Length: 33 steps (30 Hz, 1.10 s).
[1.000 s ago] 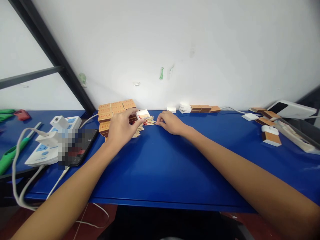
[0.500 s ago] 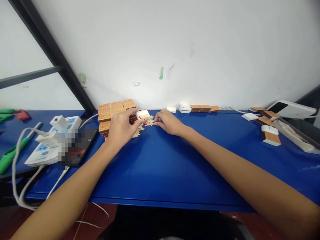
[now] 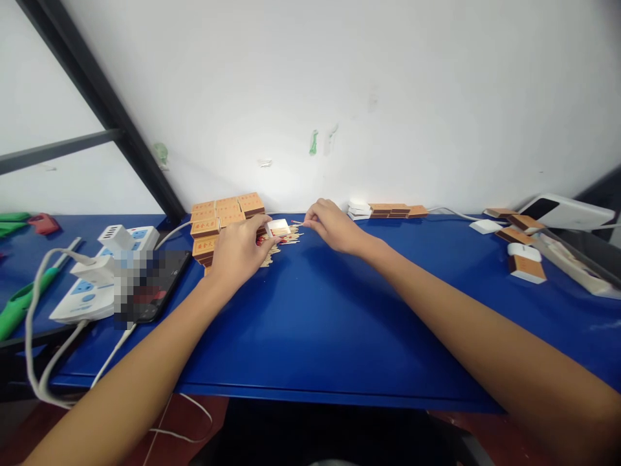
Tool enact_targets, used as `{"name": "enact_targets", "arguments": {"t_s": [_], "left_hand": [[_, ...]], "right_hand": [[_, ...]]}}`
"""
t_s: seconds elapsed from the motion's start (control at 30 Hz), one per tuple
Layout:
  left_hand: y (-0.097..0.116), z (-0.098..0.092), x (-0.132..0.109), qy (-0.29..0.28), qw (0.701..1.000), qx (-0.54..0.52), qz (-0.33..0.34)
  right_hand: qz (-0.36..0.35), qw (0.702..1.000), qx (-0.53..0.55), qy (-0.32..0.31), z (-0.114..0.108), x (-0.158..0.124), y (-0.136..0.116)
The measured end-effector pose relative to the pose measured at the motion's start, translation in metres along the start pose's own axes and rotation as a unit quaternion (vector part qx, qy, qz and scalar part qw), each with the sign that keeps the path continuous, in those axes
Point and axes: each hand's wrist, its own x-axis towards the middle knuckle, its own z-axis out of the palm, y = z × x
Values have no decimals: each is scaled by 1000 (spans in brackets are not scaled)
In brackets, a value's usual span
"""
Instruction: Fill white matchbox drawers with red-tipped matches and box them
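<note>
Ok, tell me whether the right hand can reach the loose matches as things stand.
Probably yes: the right hand, pinching one match, is just right of the loose matches, and nothing seems to block that side. The left hand and the white tray it holds partly hide the left ones.

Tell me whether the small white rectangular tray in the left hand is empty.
Not empty: thin pale wooden matches lie inside the small white rectangular tray, with bare white visible beyond them. Exact count unclear.

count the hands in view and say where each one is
2: the left hand by the stacked matchboxes, holding a white tray; the right hand farther right, pinching a match. No other hand shows.
</note>
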Motion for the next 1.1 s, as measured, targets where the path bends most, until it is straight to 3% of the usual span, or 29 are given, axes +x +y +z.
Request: {"name": "enact_targets", "arguments": {"t_s": [0.1,0.33,0.47,0.6,0.8,1.1], "left_hand": [[2,0,-1,-18,1000,-1,-7],[4,3,-2,-6,999,-37,-8],[4,2,-1,4,999,-52,-12],[2,1,0,27,998,-58,-20],[0,3,0,48,996,-68,-25],[0,2,0,24,999,-32,-21]], "right_hand": [[-28,999,33,19,-2,2,-10],[-64,998,11,-21,1,-3,-40],[-57,998,35,20,2,-2,-39],[3,996,62,71,9,-5,-31],[52,998,-1,-42,26,-13,-21],[29,994,-51,-89,26,-11,-19]]}}
